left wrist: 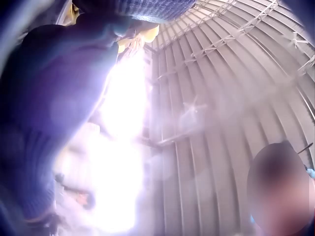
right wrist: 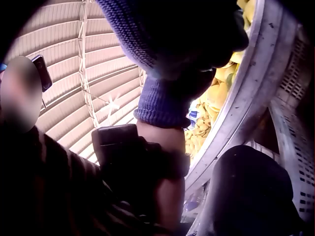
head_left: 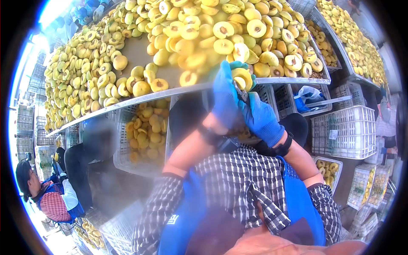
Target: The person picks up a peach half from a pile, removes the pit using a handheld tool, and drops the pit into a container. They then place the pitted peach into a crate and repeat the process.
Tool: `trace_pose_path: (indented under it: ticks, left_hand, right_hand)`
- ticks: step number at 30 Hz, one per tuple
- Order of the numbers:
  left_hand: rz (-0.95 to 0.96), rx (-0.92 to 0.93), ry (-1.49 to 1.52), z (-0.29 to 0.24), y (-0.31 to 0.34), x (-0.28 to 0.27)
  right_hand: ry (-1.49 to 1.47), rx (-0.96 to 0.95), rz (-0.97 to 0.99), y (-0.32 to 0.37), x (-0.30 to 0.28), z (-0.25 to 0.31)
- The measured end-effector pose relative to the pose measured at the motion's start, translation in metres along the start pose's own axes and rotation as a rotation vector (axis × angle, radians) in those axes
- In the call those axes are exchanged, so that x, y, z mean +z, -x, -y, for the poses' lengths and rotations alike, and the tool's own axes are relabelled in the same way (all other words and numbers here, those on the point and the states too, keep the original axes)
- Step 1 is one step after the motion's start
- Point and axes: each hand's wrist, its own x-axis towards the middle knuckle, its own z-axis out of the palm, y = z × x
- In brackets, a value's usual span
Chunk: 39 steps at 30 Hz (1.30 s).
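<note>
My left hand (head_left: 225, 95), in a blue glove, grips a yellow peach half (head_left: 241, 79) above the front edge of the fruit table. My right hand (head_left: 261, 119), also gloved in blue, holds a narrow metal tool (head_left: 242, 94) with its tip at the fruit; its exact kind is not clear. Just beyond the hands lies a heap of halved yellow peaches (head_left: 223, 29), many with reddish-brown centres facing up. The left wrist view shows a dark gloved hand (left wrist: 59, 83) against glare, and in the right wrist view the glove cuff (right wrist: 162, 103) shows but the tool is hidden.
The table's metal rim (head_left: 140, 100) runs in front of me. Below it stands a crate of peaches (head_left: 146, 131), with a white plastic crate (head_left: 344, 131) at the right. Another person (head_left: 55, 195) sits at the far left. A second fruit table (head_left: 357, 42) stands at the upper right.
</note>
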Motion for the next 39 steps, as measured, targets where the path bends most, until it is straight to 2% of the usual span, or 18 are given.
trace_pose_path:
  ticks: [4, 6, 8, 12, 14, 17, 19, 20, 21, 23, 25, 26, 27, 29, 32, 34, 36, 39]
  left_hand:
    - [0.042, -0.034, 0.053, -0.003, 0.005, -0.001]
    - [0.142, 0.171, -0.241, -0.008, 0.012, -0.006]
    - [0.187, 0.222, -0.325, -0.013, 0.014, -0.008]
    - [0.169, 0.033, -0.069, -0.025, 0.001, -0.003]
    - [0.149, 0.215, -0.353, -0.028, -0.003, -0.009]
    - [0.168, 0.696, -1.144, -0.039, -0.005, -0.039]
    - [0.302, 0.742, -1.336, -0.064, 0.000, -0.063]
    - [0.321, 0.348, -0.754, -0.075, 0.008, -0.072]
    - [0.177, 0.065, -0.110, -0.087, 0.016, -0.082]
    - [0.074, 0.226, -0.395, -0.127, 0.038, -0.099]
    - [-0.150, 0.361, -0.940, -0.166, 0.069, -0.107]
    - [-0.263, 0.372, -1.349, -0.181, 0.068, -0.159]
    - [-0.251, 0.627, -1.895, -0.193, 0.072, -0.163]
    - [-0.396, 0.772, -2.241, -0.192, 0.065, -0.155]
    - [-0.271, 0.700, -1.861, -0.160, 0.019, -0.121]
    - [-0.044, 0.620, -2.186, -0.138, -0.031, -0.127]
    - [-0.249, 0.103, -2.129, -0.126, -0.069, -0.094]
    - [-0.287, 0.119, -2.117, -0.106, -0.097, -0.088]
  right_hand:
    - [0.039, 0.005, -0.025, -0.003, -0.005, 0.001]
    - [0.023, -0.051, -0.023, 0.001, -0.005, -0.003]
    - [0.006, -0.144, 0.019, 0.007, -0.010, -0.014]
    - [0.007, 0.007, 0.048, 0.021, -0.019, -0.021]
    - [0.073, 0.051, 0.099, 0.031, -0.021, -0.037]
    - [0.176, 0.131, 0.142, 0.047, -0.026, -0.057]
    - [0.217, 0.173, 0.150, 0.050, -0.031, -0.061]
    - [0.210, 0.211, 0.159, 0.051, -0.035, -0.061]
    - [0.236, 0.184, 0.171, 0.052, -0.039, -0.063]
    - [0.290, 0.141, 0.179, 0.055, -0.045, -0.067]
    - [0.169, 0.220, 0.124, 0.057, -0.044, -0.067]
    - [0.147, 0.220, 0.117, 0.060, -0.042, -0.073]
    - [0.130, 0.217, 0.116, 0.061, -0.042, -0.074]
    - [0.132, 0.157, 0.118, 0.054, -0.040, -0.071]
    - [0.090, 0.185, 0.129, 0.049, -0.030, -0.070]
    - [0.095, 0.185, 0.143, 0.043, -0.024, -0.065]
    - [0.088, 0.178, 0.146, 0.038, -0.024, -0.055]
    - [0.078, 0.207, 0.192, 0.041, -0.029, -0.049]
